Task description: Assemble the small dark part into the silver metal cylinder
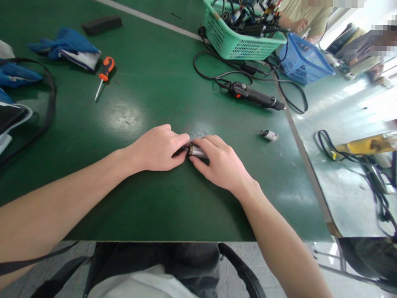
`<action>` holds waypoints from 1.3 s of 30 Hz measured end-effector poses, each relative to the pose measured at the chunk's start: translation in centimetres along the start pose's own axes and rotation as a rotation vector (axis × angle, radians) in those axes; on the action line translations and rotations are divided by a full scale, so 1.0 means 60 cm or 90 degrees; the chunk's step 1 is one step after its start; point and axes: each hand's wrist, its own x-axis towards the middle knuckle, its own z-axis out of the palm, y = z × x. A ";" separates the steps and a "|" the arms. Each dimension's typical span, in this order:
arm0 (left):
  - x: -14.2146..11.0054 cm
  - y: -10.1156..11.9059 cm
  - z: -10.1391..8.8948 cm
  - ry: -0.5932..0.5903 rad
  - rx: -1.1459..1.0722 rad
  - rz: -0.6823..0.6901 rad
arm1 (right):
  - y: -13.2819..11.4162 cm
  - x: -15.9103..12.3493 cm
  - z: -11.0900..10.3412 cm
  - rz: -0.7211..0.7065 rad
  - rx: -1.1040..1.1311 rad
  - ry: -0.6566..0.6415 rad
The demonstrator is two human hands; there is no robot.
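Note:
Close to the front of the green table, my right hand (219, 160) is wrapped round a silver cylinder (197, 151) that looks like a small motor, its dark ringed end facing left. My left hand (164, 148) is closed at that end, thumb and forefinger pinching a thin dark piece whose kind I cannot make out. The two hands nearly touch, and the fingers cover much of both pieces. A second small silver motor-like part (269, 135) lies to the right of my hands.
A black electric screwdriver (252, 95) with a looped cable lies beyond my hands. Behind it stand a green basket (244, 47) of cables and parts and a blue basket (302, 61). An orange-handled screwdriver (105, 74), blue gloves (70, 46) and a dark block (101, 25) lie left. People sit across and right.

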 end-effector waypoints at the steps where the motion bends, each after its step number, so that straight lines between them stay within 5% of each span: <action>1: 0.000 0.000 0.000 0.000 -0.001 0.000 | 0.000 0.000 0.000 0.000 -0.001 0.001; 39: 0.000 0.003 -0.004 0.004 0.011 0.004 | -0.001 0.001 -0.003 0.005 0.012 -0.003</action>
